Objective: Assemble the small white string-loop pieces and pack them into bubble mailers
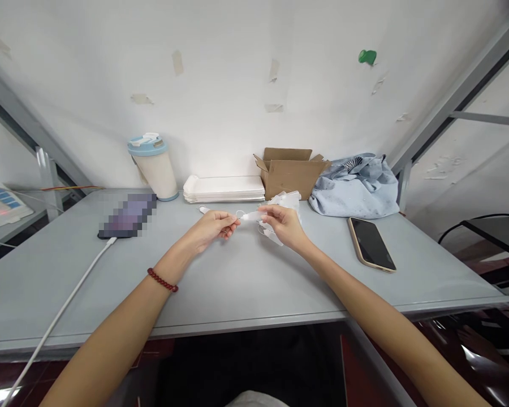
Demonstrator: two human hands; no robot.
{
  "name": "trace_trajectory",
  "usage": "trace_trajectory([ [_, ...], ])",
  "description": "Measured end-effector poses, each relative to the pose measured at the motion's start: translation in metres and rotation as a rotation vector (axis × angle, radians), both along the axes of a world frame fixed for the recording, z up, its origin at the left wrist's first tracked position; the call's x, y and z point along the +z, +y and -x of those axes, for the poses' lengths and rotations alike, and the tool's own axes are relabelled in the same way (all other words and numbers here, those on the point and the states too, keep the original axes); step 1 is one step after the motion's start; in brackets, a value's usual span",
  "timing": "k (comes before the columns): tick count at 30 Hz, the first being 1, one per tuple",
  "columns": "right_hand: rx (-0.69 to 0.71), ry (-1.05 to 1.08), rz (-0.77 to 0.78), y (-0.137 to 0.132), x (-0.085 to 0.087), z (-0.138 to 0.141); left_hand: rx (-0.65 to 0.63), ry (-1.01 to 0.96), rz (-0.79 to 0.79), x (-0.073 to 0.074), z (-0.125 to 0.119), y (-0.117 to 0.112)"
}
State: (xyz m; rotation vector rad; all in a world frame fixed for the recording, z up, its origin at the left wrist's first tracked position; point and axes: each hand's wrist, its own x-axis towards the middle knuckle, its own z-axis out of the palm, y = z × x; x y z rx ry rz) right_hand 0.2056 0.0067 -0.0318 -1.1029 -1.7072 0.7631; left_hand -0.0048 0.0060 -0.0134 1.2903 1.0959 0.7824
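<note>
Two hands on one small item: the left hand [216,228] and right hand [285,226] meet near the centre of the frame, just above the bench [254,288], with a white tag-like piece [251,216] between them. Left grip: narrow, fingertips pinched at the piece's left end, where a thin loop [240,212] rises; whether thread or tag is pinched is too small to tell. Right grip: narrow, thumb and finger on the piece's right end. Handling notes (judgement): pinch lightly, since the piece looks thin and could crease; keep it taut and level; hold the loop open and clear of the fingertips; work apart from the loose white pieces [273,236] below the right hand, whose fine loops could snag. Containers: cardboard box [290,178], right of upper centre, flaps raised; its front wall hides the inside, contents not determinable. Tumbler [156,172], upper left of centre, blue lid on; contents not visible. Stack of flat white packets [224,189], between tumbler and box, possibly cartons or sleeves; whether they hold anything cannot be told. More translucent white pieces [292,199] lie in front of the box, outside it, partly behind the right hand.
</note>
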Motion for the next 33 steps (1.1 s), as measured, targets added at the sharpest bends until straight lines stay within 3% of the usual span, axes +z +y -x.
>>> trace_trajectory([
  [18,-0.065,-0.052,-0.074,-0.009,-0.003,0.006,0.013,0.020,0.016,0.000,-0.009,-0.007],
  [33,-0.020,0.048,-0.116,-0.007,0.012,0.001,0.043,-0.010,-0.024,0.004,0.001,0.000],
])
